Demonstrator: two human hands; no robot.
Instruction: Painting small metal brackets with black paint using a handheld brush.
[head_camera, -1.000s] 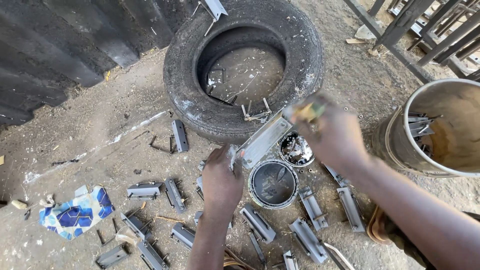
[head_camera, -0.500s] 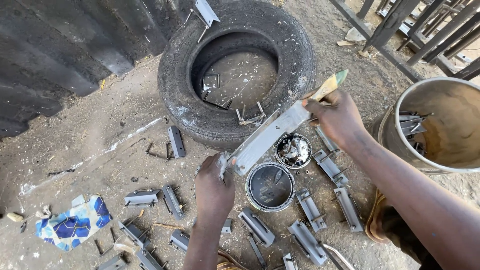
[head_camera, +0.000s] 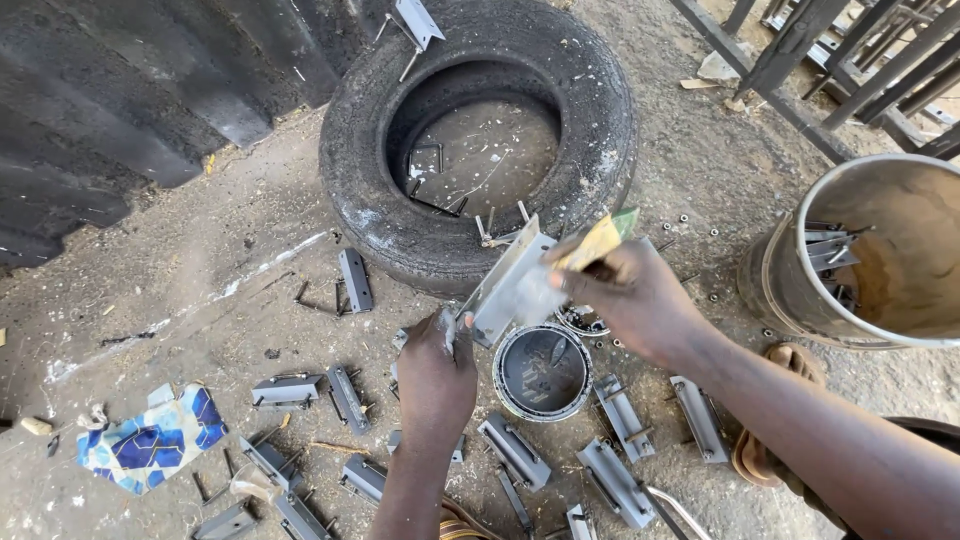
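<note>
The brush (head_camera: 590, 243) has slid down from the bracket's far tip onto its middle since half a second ago. The bracket (head_camera: 508, 282) slants near-left to far-right above the can (head_camera: 541, 372); the left hand (head_camera: 435, 370) clamps its near end, the right hand (head_camera: 630, 298) grips the brush.

Bright, even daylight here, and the ground around the tyre (head_camera: 480, 150) reads crisp and clear. Top right of the tyre, sunlit ground nearly washes out. Left of the tyre, the corrugated sheet (head_camera: 130, 110) sits in deep shade. Soft, short shadows under the metal pieces below the tyre. The right hand (head_camera: 630, 295) blurs slightly. The bucket (head_camera: 880, 250) bends at the edge.
</note>
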